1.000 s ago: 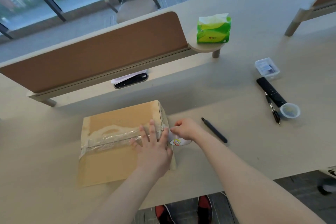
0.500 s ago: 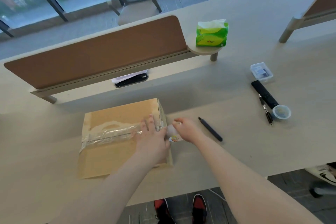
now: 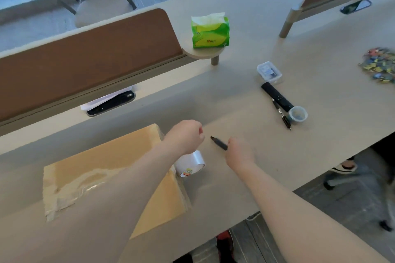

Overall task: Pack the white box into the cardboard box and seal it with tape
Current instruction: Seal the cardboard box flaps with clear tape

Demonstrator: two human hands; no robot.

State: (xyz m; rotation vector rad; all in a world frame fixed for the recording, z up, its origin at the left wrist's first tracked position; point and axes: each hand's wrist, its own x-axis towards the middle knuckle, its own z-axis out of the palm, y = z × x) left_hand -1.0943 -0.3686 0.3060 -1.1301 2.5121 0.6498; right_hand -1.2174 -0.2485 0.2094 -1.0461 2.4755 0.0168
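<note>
On the counter (image 3: 320, 134), near left, the cardboard box (image 3: 102, 162) lies closed, with a clear tape strip (image 3: 85, 186) across its top. The tape roll (image 3: 191, 163) stands on edge just beside the box's right side. The left hand (image 3: 186, 136) hovers above the roll with fingers curled; whether they pinch anything cannot be told. The right hand (image 3: 239, 152) grips the near end of a black marker (image 3: 218, 143), tip pointing away.

The box (image 3: 102, 168) is sitting at the desk's (image 3: 235, 96) near edge, with the tape roll (image 3: 191, 163) lying against its right side. The marker (image 3: 219, 143) is lying behind the roll. Farther right, the remote (image 3: 276, 97), pen (image 3: 281, 116) and cup (image 3: 298, 114) are lying together.
</note>
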